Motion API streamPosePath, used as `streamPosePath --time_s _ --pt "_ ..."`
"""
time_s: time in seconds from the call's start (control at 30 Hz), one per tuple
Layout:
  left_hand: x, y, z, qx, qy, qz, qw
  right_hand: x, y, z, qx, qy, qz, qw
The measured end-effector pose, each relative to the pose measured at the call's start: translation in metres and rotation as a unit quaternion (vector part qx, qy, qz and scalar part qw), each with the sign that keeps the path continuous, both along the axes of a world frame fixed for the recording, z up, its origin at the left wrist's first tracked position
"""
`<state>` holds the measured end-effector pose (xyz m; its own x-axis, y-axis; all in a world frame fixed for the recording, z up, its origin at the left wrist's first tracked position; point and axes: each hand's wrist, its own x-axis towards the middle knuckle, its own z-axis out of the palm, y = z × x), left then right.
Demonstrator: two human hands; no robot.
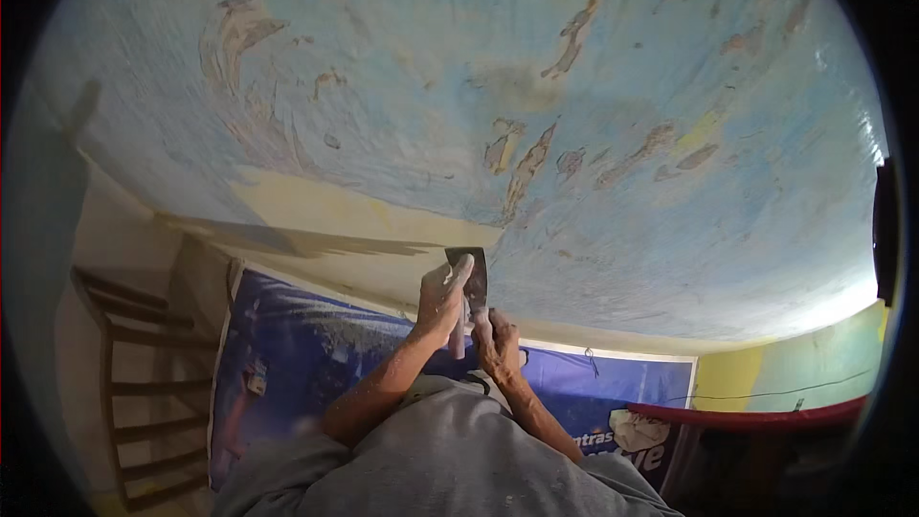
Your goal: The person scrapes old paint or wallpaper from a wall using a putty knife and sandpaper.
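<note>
A scraper (481,278) with a broad, dark flat blade stands in front of my body, its blade end close to the wall's bare cream strip. My right hand (499,343) is closed around its lower part, by the handle. On the blade's left side my left hand (441,303) grips, thumb laid along the blade; its other fingers are partly hidden. Pale dust coats both hands. The wall (383,153) has worn light-blue paint with brown, flaking patches, and a cream strip (335,220) shows along its lower part.
A blue printed banner (297,345) spreads below, behind my arms. At the left stands a wooden ladder-like frame (158,389) with several rungs. A red-edged dark object (766,416) sits at the lower right, near a yellow-green wall section (728,378). A crumpled pale item (639,429) lies on the banner.
</note>
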<state>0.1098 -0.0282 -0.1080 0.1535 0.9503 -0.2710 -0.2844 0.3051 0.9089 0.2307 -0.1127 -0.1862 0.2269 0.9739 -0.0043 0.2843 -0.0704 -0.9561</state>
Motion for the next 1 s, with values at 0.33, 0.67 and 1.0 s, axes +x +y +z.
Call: streamPosePath --time_s 0.33,0.67,1.0 --pt "-0.006 -0.004 -0.004 0.056 0.043 0.044 0.997 -0.023 0.001 0.029 0.008 0.099 -0.014 0.995" --pt "-0.009 0.007 -0.039 0.179 0.133 0.082 0.971 -0.019 0.006 0.012 -0.016 0.129 0.017 0.991" --pt "-0.009 0.003 -0.008 0.150 0.082 0.091 0.981 -0.021 0.003 0.017 -0.026 0.141 0.015 0.990"
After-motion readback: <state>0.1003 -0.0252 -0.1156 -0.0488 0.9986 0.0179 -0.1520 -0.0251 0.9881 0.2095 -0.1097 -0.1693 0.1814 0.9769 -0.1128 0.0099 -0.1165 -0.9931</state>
